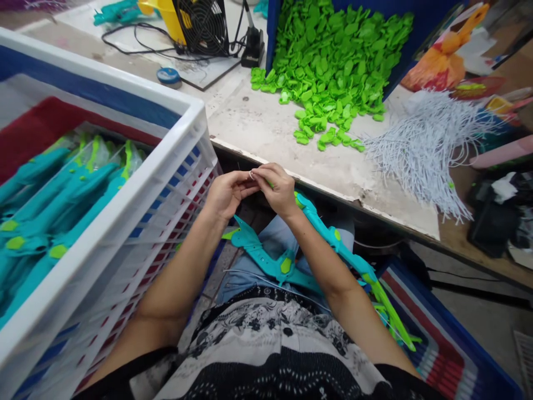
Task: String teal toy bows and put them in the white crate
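My left hand [228, 193] and my right hand [275, 188] meet fingertip to fingertip just off the table's front edge. Between the fingertips is a small white loop [251, 175], pinched by both hands. A bit of green shows under the fingers of my right hand; its shape is mostly hidden. Across my lap, below the hands, lies a teal toy-like part [266, 261] with green pieces, and a second teal and green length [320, 225] runs under my right forearm. A thin white strand lies over the lap.
A white crate [195, 119] with bagged teal parts [70, 194] stands at left. On the table [245, 122] are a heap of green pieces [333, 66], white ties [428, 144], a fan [204, 25] and an orange bag [437, 66]. A blue crate [470, 339] sits low at right.
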Demonstrator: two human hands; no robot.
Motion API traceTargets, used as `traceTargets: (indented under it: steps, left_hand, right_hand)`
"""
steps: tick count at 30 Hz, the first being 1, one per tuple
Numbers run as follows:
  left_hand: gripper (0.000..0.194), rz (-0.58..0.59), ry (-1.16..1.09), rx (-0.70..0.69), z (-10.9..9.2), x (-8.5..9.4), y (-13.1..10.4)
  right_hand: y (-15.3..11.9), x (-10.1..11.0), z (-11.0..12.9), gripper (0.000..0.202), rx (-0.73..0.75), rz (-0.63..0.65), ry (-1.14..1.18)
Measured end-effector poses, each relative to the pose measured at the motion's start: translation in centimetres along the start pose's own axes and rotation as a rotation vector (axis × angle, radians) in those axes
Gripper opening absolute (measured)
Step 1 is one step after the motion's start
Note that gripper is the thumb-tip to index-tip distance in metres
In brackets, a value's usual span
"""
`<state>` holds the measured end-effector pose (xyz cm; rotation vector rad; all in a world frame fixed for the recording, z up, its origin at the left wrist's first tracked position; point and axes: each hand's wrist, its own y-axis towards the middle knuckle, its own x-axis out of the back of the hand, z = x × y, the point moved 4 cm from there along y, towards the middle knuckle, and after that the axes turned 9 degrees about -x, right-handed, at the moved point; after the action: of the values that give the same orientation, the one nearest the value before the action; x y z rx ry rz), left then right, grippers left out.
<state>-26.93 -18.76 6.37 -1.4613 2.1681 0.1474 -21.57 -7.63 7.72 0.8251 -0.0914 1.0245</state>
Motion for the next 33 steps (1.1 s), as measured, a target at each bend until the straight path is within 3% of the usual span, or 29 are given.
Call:
traceTargets:
  steps: [6, 12, 15, 18, 22, 24, 27, 29, 31, 33]
  left_hand:
    - [0.025, 0.103, 0.271, -0.110, -0.4, 0.0, -0.3]
    - [0.021, 0.104, 0.519, -0.208, -0.5, 0.7, -0.1]
    - [0.020, 0.147, 0.525, -0.202, -0.1, 1.2, -0.5]
    - [0.020, 0.189, 0.701, -0.305, 0.3, 1.8, -1.2]
    - [0.024, 0.226, 0.815, -0.417, 1.4, 3.6, -2.8]
    - [0.031, 0.137, 0.753, -0.418, 2.1, 5.9, -4.7]
    - [0.038, -0.235, 0.766, -0.324, 3.7, 11.3, -9.6]
    - [0.038, -0.406, 0.822, -0.118, 5.7, 14.5, -13.9]
    - [0.039, -0.372, 0.798, 0.154, 8.5, 16.0, -17.5]
    - [0.039, -0.296, 0.716, 0.321, 11.0, 16.0, -19.8]
  right_hand:
    - [-0.1, 0.7, 0.0, 0.017, 0.006, 0.035, -0.086]
    - [-1.2, 0.7, -0.6, 0.014, -0.078, 0.102, -0.023]
    - [-1.9, 0.3, -0.6, 0.015, -0.072, 0.154, -0.098]
    - [-2.8, -0.4, -1.0, 0.015, -0.102, 0.148, -0.234]
    - [-4.1, -1.7, -1.9, 0.014, -0.131, 0.192, -0.297]
    - [-4.6, -2.1, -1.9, 0.014, -0.109, 0.237, -0.296]
    - [-5.3, -2.3, -1.1, 0.017, -0.073, 0.218, -0.305]
    - [-6.0, -3.1, 0.3, 0.021, -0.005, 0.236, -0.288]
    - [-7.1, -5.1, 1.9, 0.023, 0.114, 0.355, -0.259]
    - [-8.7, -7.7, 3.3, 0.020, 0.228, 0.526, -0.265]
